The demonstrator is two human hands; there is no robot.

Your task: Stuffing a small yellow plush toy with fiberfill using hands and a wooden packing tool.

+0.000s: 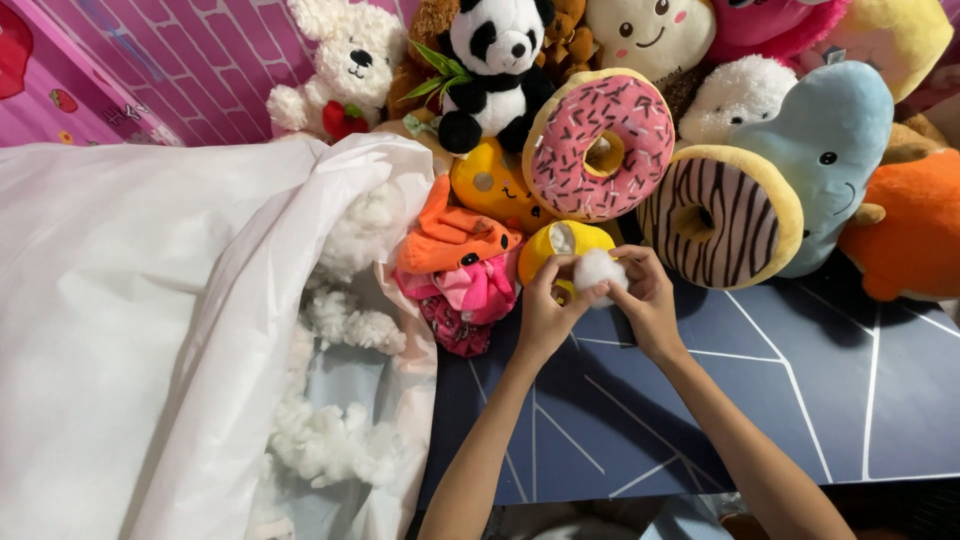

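White, fluffy fibre stuffing (598,270), a loose tuft, pinched between the fingertips of both hands right at the mouth of a small yellow plush skin (560,248). Left hand (545,315) closed around the limp yellow fabric while also nipping the tuft; right hand (645,300) closed on the tuft from the other side, fingers curled.

Best handled, judging from the grip, in small tufts: opening held wide with the left thumb, fibre pushed deep with the right fingertips, lumps teased apart first so that the fill packs evenly and the seam stays unstrained.

Just beyond the hands: a pink doughnut cushion (600,145) with sprinkles, round and velvety, and a brown striped doughnut cushion (720,215) with a tan rim. Further back, a panda plush (495,60) and a white fuzzy bear (345,65). Left of the hands, a heap of flat, unfilled skins in orange (450,240) and pink (470,295); further left, a big crinkled white plastic bag (150,330) spilling clumpy stuffing (325,440). Beneath the forearms, a smooth dark blue bench (780,400) with thin white lines.
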